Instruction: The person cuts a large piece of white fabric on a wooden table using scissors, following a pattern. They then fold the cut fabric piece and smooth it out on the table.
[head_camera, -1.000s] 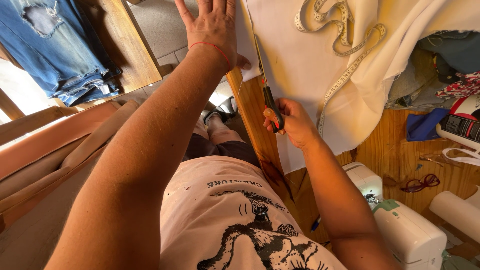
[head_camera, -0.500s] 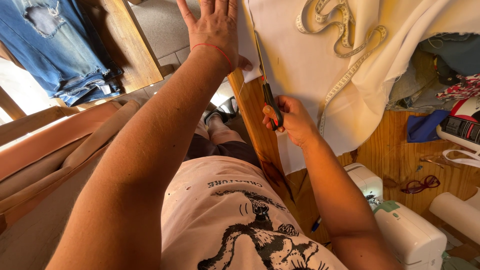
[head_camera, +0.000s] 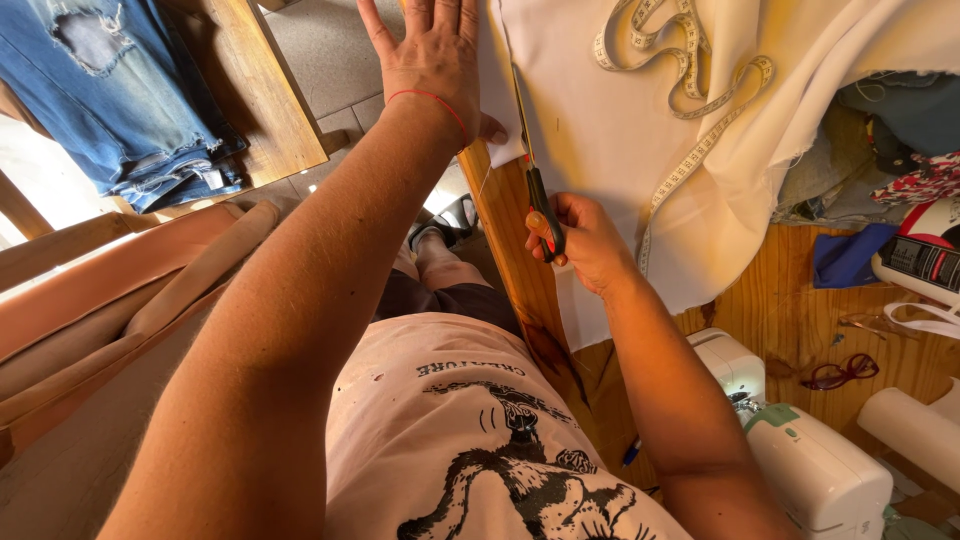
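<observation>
On the worktop edge, white cloth lies flat with a tape measure coiled on top; right hand is closed around the scissors, blades pointing away into the cloth near its left edge. Left hand is spread flat, fingers wide, pressing the cloth strip just left of the blades, holding nothing. Sewing machine sits lower right, glasses near it, jeans well apart at upper left.
</observation>
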